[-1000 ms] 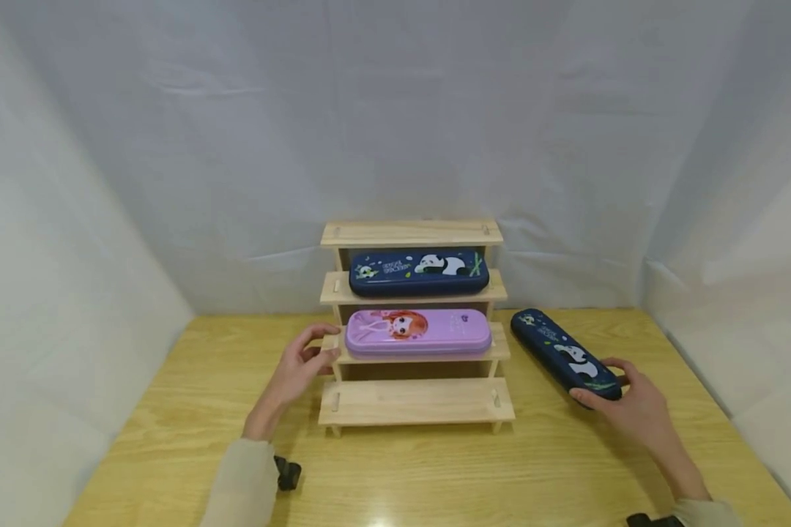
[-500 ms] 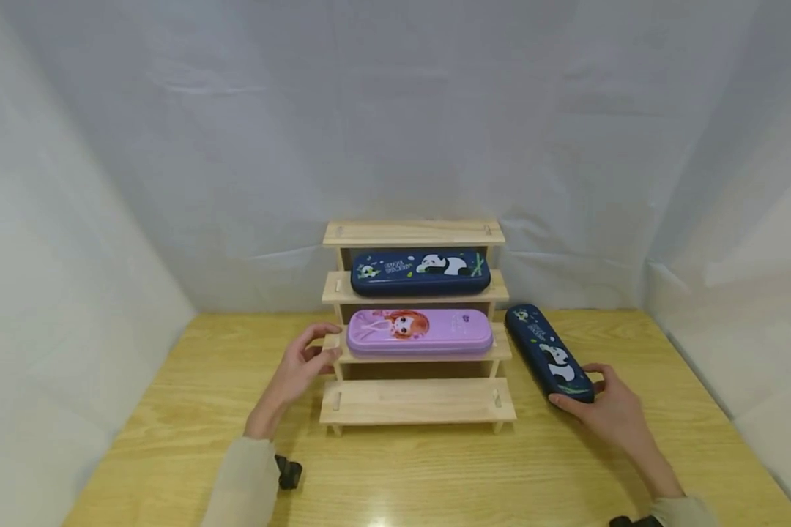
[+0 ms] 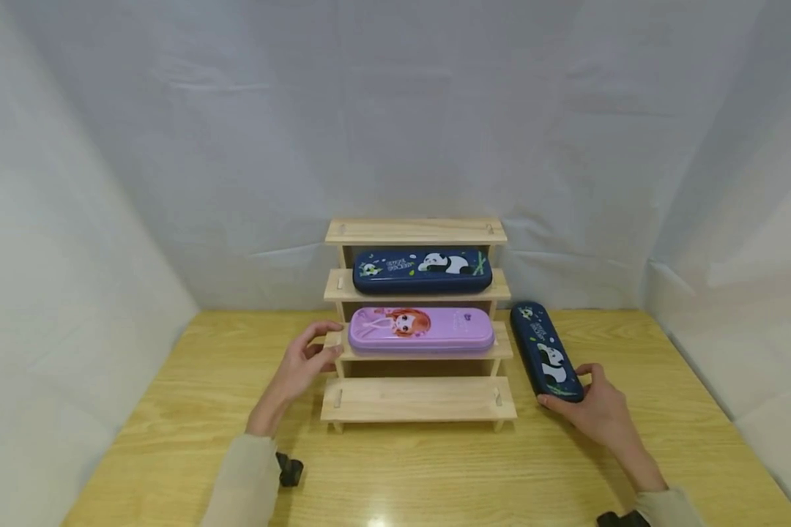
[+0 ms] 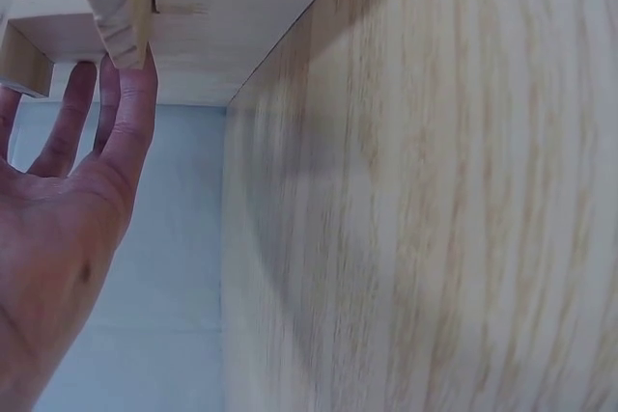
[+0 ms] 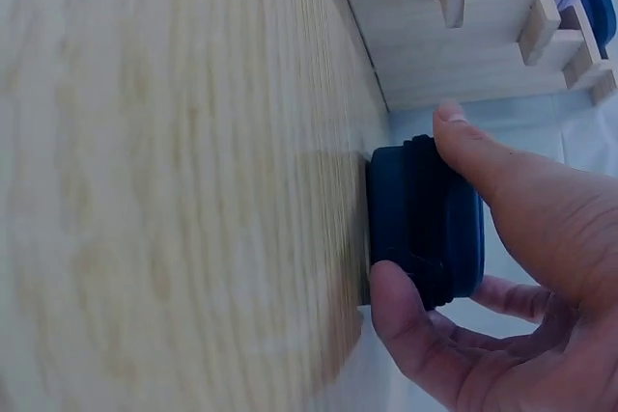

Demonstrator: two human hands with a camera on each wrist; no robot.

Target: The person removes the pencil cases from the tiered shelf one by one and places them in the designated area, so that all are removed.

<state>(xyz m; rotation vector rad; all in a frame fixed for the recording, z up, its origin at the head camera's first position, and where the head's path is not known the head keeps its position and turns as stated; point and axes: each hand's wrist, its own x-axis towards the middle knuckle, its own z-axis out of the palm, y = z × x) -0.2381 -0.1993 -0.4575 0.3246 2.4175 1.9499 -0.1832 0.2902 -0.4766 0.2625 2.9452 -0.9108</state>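
Observation:
At the lower right end of a navy pencil case [image 3: 546, 353] with a panda print, my right hand [image 3: 596, 410] grips it, thumb on one side and fingers on the other. The right wrist view shows the case's end [image 5: 425, 224] down at the tabletop; whether it touches is unclear. My left hand [image 3: 303, 362] holds the left end of the second-lowest board of a stepped wooden shelf [image 3: 418, 401], thumb and index finger at the board. In the left wrist view, fingertips [image 4: 140, 84] reach the shelf's side. On that board lies a purple pencil case [image 3: 448, 331] with a cartoon girl.
Another navy panda pencil case [image 3: 402, 274] lies one tier higher. The top board [image 3: 415, 232] and the lowest board are bare. Wooden tabletop [image 3: 435, 483] spreads in front and to both sides. White cloth [image 3: 409, 117] hangs behind and at the sides.
My right hand has moved left with the navy pencil case, bringing it nearer the shelf's right side. The case has turned to point more straight away from me. My left hand stays at the shelf.

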